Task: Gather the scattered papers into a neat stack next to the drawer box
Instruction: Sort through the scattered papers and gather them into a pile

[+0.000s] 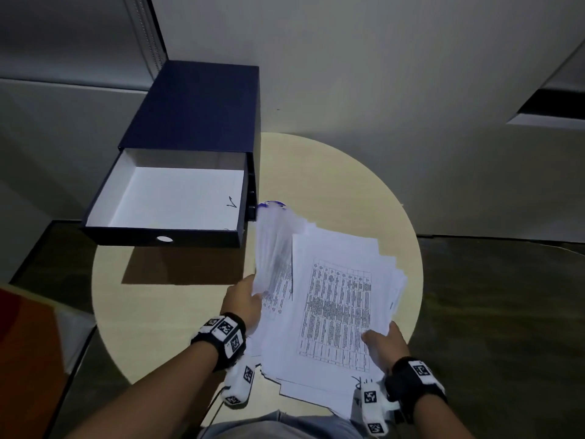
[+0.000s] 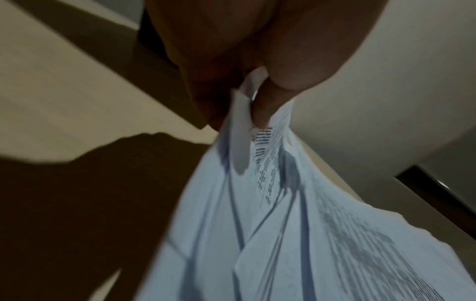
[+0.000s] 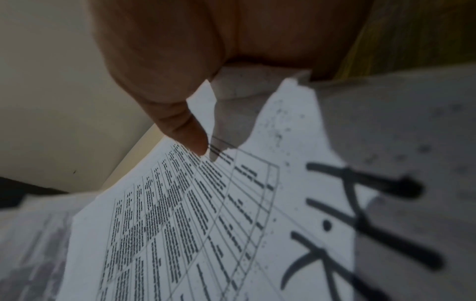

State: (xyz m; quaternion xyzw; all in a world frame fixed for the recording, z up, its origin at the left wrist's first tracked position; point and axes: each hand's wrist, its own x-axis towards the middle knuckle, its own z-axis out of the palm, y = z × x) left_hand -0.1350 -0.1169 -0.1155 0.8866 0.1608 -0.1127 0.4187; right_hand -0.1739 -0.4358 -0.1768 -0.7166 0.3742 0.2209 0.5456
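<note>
A loose pile of white printed papers lies on the right half of the round beige table, just right of the dark blue drawer box. My left hand pinches a raised sheaf of sheets at its near left edge, thumb on top. My right hand grips the pile's near right corner, thumb pressed on the top page with a printed table. The box's top drawer stands pulled out, white inside, with one sheet on its floor.
The table is small; its edge runs close around the pile on the right and near sides. Grey wall panels stand behind. An orange-red object sits low at the left. Dark floor surrounds the table.
</note>
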